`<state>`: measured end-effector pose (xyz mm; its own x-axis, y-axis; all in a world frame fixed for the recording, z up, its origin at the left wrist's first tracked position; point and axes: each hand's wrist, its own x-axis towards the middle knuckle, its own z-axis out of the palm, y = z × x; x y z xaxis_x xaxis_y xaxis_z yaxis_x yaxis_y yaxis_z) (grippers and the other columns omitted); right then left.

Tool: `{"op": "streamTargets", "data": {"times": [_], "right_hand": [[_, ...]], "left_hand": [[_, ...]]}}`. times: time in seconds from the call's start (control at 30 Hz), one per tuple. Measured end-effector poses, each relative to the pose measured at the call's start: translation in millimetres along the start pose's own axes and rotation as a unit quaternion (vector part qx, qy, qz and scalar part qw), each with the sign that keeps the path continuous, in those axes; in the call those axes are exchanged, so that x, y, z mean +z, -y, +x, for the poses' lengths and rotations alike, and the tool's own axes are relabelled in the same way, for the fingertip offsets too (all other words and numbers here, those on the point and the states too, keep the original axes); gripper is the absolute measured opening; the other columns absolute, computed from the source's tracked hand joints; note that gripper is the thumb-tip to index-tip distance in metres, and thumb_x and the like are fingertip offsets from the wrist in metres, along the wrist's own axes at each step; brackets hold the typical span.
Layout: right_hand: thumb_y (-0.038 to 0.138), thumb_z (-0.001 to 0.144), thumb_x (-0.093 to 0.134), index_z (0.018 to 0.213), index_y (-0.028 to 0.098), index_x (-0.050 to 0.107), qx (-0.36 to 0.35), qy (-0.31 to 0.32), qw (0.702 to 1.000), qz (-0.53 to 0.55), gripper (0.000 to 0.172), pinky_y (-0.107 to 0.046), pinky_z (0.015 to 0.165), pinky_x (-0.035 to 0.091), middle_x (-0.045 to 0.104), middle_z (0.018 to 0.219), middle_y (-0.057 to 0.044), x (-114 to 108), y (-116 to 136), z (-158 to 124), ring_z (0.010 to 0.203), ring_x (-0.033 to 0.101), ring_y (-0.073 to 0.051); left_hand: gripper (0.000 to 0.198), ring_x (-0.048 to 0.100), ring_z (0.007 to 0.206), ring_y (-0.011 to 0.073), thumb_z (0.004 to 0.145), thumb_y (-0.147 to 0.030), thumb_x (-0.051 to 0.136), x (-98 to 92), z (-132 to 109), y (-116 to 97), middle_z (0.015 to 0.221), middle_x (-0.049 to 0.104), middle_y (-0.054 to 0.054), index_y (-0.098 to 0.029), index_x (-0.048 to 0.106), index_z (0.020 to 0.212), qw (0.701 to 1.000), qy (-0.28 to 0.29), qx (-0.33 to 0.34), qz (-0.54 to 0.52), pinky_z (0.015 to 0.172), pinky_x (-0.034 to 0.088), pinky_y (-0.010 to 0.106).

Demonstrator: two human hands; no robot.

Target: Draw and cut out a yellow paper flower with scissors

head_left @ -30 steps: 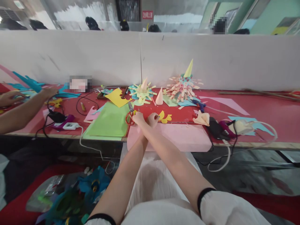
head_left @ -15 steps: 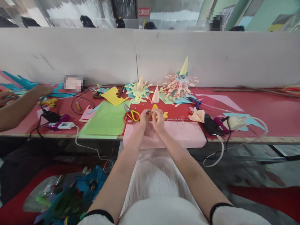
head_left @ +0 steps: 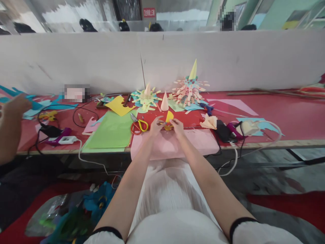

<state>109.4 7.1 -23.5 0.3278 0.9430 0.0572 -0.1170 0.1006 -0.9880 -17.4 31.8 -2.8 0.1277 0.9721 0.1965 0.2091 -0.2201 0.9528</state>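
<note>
Nearest, a pale pink, soft-looking sheet (head_left: 200, 144) laps over the front edge of the red desk (head_left: 269, 108), at the lower centre of the frame. Just beyond it, the left hand (head_left: 156, 126) and right hand (head_left: 177, 126) face each other with a narrow gap between them. A yellow, round-lobed, paper-like piece (head_left: 169, 116) sits in that gap at the frame's centre, with fingertips of the right hand against its lower edge; I cannot tell whether either hand truly pinches it.

A second ago the forearms were crossed, one hand beside the red-and-yellow-handled metal scissors (head_left: 137, 121); now they are uncrossed and the scissors lie apart, left of the hands. Both hands thus seem given over to handling the yellow piece rather than cutting.

Its rounded lobe points away from the person, toward the upper frame, and its visible long axis seems to run roughly that way; fingers hide the rest.

Farther back stand a smooth peach cone (head_left: 165, 102) and, right of it, a pink, many-stripped paper ornament (head_left: 190, 93) with a yellow spire.
</note>
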Motion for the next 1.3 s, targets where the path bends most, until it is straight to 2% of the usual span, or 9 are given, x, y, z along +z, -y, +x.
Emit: {"op": "streamTargets", "data": {"times": [0.17, 0.27, 0.47, 0.6, 0.8, 1.1, 1.3], "right_hand": [[0.053, 0.067, 0.059, 0.079, 0.018, 0.060, 0.011, 0.001, 1.000, 0.005, 0.037, -0.026, 0.053, 0.047, 0.059, 0.060, 0.001, -1, 2, 3, 0.056, 0.056, -0.015], [0.051, 0.066, 0.061, 0.076, 0.018, 0.061, 0.014, 0.022, 1.000, -0.003, 0.035, -0.027, 0.055, 0.048, 0.058, 0.058, 0.001, -1, 3, 3, 0.054, 0.056, -0.014], [0.048, 0.071, 0.059, 0.075, 0.018, 0.060, 0.017, 0.033, 0.999, -0.034, 0.030, -0.025, 0.055, 0.047, 0.060, 0.058, 0.001, 0, 4, 3, 0.058, 0.059, -0.015], [0.045, 0.073, 0.057, 0.075, 0.018, 0.060, 0.021, 0.038, 0.998, -0.046, 0.027, -0.025, 0.055, 0.046, 0.060, 0.055, 0.001, 1, 4, 5, 0.056, 0.060, -0.015], [0.042, 0.073, 0.058, 0.073, 0.018, 0.059, 0.016, 0.039, 0.998, -0.047, 0.024, -0.023, 0.051, 0.044, 0.058, 0.053, 0.003, 1, 3, 6, 0.052, 0.057, -0.013], [0.047, 0.071, 0.060, 0.066, 0.019, 0.055, 0.007, 0.030, 0.998, -0.049, 0.029, -0.024, 0.051, 0.045, 0.054, 0.051, 0.003, 0, 0, 7, 0.049, 0.053, -0.012], [0.051, 0.069, 0.061, 0.062, 0.020, 0.050, -0.006, 0.026, 0.998, -0.051, 0.034, -0.025, 0.051, 0.045, 0.052, 0.049, 0.004, 1, 1, 6, 0.046, 0.050, -0.012]], "left_hand": [[0.035, 0.060, 0.102, 0.0188, 0.072, -0.010, 0.064, 0.5, -4, -1, 0.110, 0.066, 0.008, -0.021, 0.066, 0.105, 1.000, 0.003, 0.025, 0.004, 0.089, 0.047, 0.029], [0.033, 0.060, 0.103, 0.0195, 0.070, -0.011, 0.066, 1.3, -2, 2, 0.114, 0.065, 0.008, -0.020, 0.069, 0.102, 1.000, 0.012, 0.026, 0.012, 0.089, 0.047, 0.028], [0.037, 0.066, 0.088, 0.0184, 0.068, -0.010, 0.068, 3.5, 1, 11, 0.102, 0.071, 0.004, -0.022, 0.069, 0.103, 0.999, 0.035, 0.015, 0.033, 0.084, 0.050, 0.030], [0.036, 0.066, 0.091, 0.0191, 0.070, -0.011, 0.067, 4.0, 3, 12, 0.103, 0.071, 0.005, -0.021, 0.069, 0.105, 0.997, 0.038, 0.015, 0.060, 0.085, 0.050, 0.030], [0.040, 0.066, 0.095, 0.0193, 0.071, -0.008, 0.067, 5.5, 4, 13, 0.102, 0.071, 0.005, -0.022, 0.067, 0.109, 0.998, 0.031, -0.002, 0.048, 0.087, 0.051, 0.031], [0.038, 0.065, 0.099, 0.0221, 0.071, -0.015, 0.070, 5.1, 4, 19, 0.100, 0.071, 0.009, -0.019, 0.066, 0.108, 0.999, 0.031, 0.014, 0.023, 0.089, 0.049, 0.033], [0.026, 0.066, 0.092, 0.0207, 0.078, -0.014, 0.059, 4.7, 6, 20, 0.099, 0.071, 0.007, -0.019, 0.067, 0.103, 0.998, 0.044, 0.025, 0.034, 0.085, 0.048, 0.031]]}}
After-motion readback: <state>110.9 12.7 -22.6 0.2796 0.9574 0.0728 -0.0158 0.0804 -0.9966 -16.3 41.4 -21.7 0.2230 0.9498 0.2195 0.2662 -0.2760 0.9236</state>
